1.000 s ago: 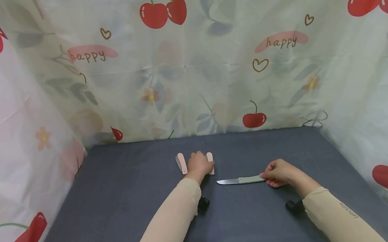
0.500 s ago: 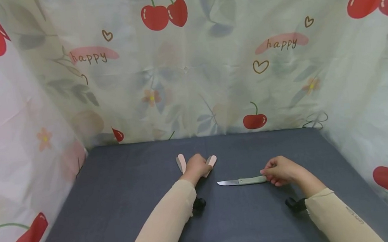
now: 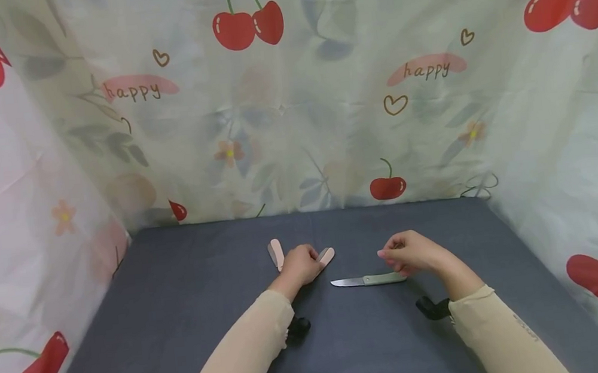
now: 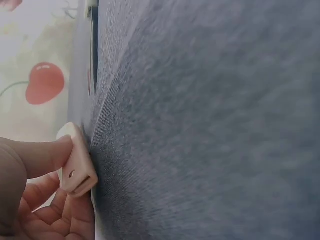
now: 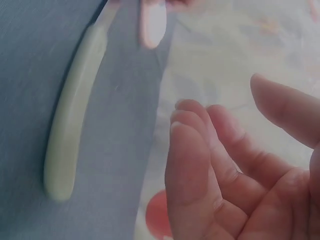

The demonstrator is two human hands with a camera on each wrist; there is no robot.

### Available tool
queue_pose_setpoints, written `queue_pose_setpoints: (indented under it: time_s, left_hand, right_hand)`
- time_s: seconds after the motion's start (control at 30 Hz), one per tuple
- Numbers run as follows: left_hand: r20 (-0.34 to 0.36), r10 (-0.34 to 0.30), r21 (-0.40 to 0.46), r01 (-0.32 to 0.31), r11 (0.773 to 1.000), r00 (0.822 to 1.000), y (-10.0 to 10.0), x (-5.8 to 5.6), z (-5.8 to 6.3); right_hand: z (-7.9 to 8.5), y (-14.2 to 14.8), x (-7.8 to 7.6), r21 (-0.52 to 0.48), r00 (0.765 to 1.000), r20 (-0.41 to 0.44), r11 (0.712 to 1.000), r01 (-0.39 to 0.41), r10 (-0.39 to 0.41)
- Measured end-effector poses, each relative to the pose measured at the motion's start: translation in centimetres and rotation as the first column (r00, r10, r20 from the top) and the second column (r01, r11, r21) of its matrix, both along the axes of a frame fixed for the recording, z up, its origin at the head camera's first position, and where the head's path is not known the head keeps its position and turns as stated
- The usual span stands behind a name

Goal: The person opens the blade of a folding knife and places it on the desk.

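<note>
Now, pink handle point(image 4: 81, 165) in left grip point(image 3: 301, 263)

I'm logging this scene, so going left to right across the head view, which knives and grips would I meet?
Pink folding knife, left grip, second pink folding knife, open green-handled knife, right grip.

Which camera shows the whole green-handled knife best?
The head view: it shows the green-handled knife with blade and handle together. The right wrist view shows the handle closer but cuts off most of the blade; the left wrist view catches the blade nearly edge-on and little of the handle.
</note>
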State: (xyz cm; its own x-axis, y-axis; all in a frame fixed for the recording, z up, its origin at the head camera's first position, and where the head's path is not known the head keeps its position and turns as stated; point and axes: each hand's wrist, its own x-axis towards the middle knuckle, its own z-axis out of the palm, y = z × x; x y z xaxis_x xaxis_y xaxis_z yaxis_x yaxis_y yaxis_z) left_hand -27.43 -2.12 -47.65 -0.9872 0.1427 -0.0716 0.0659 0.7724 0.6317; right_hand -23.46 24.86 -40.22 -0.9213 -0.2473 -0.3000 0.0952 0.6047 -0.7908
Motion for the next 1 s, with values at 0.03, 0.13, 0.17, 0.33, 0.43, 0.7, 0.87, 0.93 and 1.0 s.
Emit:
queue_pose_setpoints:
  time_s: [0.03,0.13,0.17,0.33,0.43,0.7,0.87,0.93,1.0]
  left_hand:
    - [-0.010,-0.009,0.007,0.009,1.000,1.000,-0.1,0.2,0.0]
    - [-0.024,-0.021,0.049,0.022,0.999,0.999,-0.3,0.6,-0.2]
    - [-0.027,-0.022,0.064,0.024,0.998,0.999,-0.4,0.8,-0.2]
    - [-0.071,-0.010,0.166,0.021,0.986,0.997,-0.7,1.7,0.0]
    - [-0.088,0.004,0.247,0.018,0.969,0.996,-0.8,2.3,0.5]
    - [-0.119,0.037,0.427,0.018,0.904,0.992,-1.0,3.3,1.0]
    - [-0.147,0.044,0.517,0.039,0.855,0.988,-0.6,4.0,1.0]
    - [-0.154,0.038,0.543,0.053,0.838,0.987,-0.4,4.3,0.9]
    - [-0.156,0.031,0.563,0.063,0.824,0.987,-0.2,4.5,0.8]
  right_hand:
    - [0.0,-0.4,0.0,-0.015,1.000,-0.007,1.000,-0.003,0.003]
    - [-0.2,-1.4,-0.2,-0.051,1.000,-0.022,0.999,-0.014,0.013]
    - [-0.3,-1.8,-0.3,-0.060,1.000,-0.028,0.998,-0.017,0.015]
    - [-0.8,-3.3,-0.5,-0.069,0.997,-0.075,0.998,-0.001,-0.004]
    - [-1.1,-4.2,-0.5,-0.081,0.994,-0.101,0.996,0.025,-0.033]
    - [-2.4,-6.3,-1.0,-0.164,0.983,-0.161,0.985,0.058,-0.084]
    - [-3.2,-7.4,-1.0,-0.221,0.969,-0.216,0.973,0.071,-0.120]
    - [-3.6,-7.8,-0.9,-0.247,0.964,-0.235,0.967,0.069,-0.129]
    - [-3.9,-8.1,-0.9,-0.269,0.958,-0.255,0.961,0.062,-0.133]
